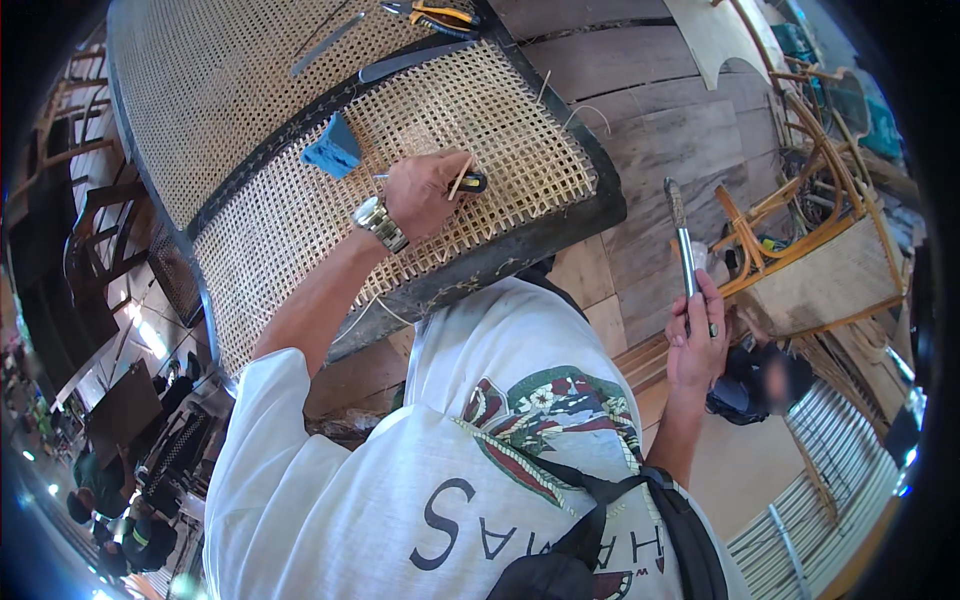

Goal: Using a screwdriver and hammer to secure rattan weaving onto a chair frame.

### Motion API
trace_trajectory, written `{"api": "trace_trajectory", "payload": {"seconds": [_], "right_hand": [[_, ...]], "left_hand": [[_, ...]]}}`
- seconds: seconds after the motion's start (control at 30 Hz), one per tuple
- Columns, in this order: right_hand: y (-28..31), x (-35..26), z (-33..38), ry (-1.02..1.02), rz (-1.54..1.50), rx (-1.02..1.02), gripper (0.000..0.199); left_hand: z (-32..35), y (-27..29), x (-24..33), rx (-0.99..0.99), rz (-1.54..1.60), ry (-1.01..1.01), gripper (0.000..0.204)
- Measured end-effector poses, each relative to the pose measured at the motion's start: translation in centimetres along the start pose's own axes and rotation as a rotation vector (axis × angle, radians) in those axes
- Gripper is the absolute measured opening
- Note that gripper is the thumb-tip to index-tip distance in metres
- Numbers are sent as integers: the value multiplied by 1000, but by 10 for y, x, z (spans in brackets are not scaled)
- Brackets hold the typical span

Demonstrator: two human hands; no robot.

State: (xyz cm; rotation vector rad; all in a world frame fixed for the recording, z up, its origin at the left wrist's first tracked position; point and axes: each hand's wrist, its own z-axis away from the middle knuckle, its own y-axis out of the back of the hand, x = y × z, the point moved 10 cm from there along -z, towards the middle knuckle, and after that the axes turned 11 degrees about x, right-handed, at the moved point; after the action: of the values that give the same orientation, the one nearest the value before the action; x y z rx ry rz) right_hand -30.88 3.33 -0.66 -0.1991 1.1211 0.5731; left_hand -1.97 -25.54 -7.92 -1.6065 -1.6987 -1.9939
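Left fingers: the left hand [425,190] is curled shut around a thin cane strip [461,177], and a dark-handled tool [470,182] pokes out just past the knuckles, touching the weave.
Right fingers: the right hand [697,338] is closed round the lower end of a long metal file [682,240], held upright and well apart from the weave.
Work piece: the cane strip lies on the woven cane panel [330,215] in its dark frame [520,250], near the panel's near-right part.
Doing it well: the strip likely needs to stay flat and follow the open holes without twisting; a light, steady pull should keep the mesh from tearing.
Left arm: reaches up and forward from the lower left, wrist bent over the panel, a metal wristwatch [379,222] on it.
Right arm: raised beside the body, forearm nearly vertical, off to the right of the frame.
Nearby: a blue block [332,148] rests on the weave just left of the left hand; pliers with yellow grips [435,14] lie at the far edge; plank worktop [650,130] beyond.
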Motion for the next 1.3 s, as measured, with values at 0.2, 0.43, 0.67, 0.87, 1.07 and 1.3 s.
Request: {"api": "trace_trajectory", "payload": {"seconds": [0.2, 0.43, 0.67, 0.87, 1.07, 1.3], "right_hand": [[-16, 3, 10, 15, 0, -55, 38], [-10, 15, 32, 15, -24, -105, 38], [49, 43, 34, -61, -82, 20, 36], [78, 61, 15, -103, -118, 27, 35], [86, 47, -4, -60, -98, 18, 36], [91, 37, 1, 2, -135, -17, 36]], "left_hand": [[-21, 0, -8, -122, -74, 120, 26], [-87, 151, -80, 645, -152, 321, 35], [48, 183, -122, 546, -384, 789, 51], [48, 122, -145, 380, -679, 617, 62], [-30, 98, -175, 314, -622, 635, 53], [-35, -3, -28, -29, -299, 348, 25]]}}
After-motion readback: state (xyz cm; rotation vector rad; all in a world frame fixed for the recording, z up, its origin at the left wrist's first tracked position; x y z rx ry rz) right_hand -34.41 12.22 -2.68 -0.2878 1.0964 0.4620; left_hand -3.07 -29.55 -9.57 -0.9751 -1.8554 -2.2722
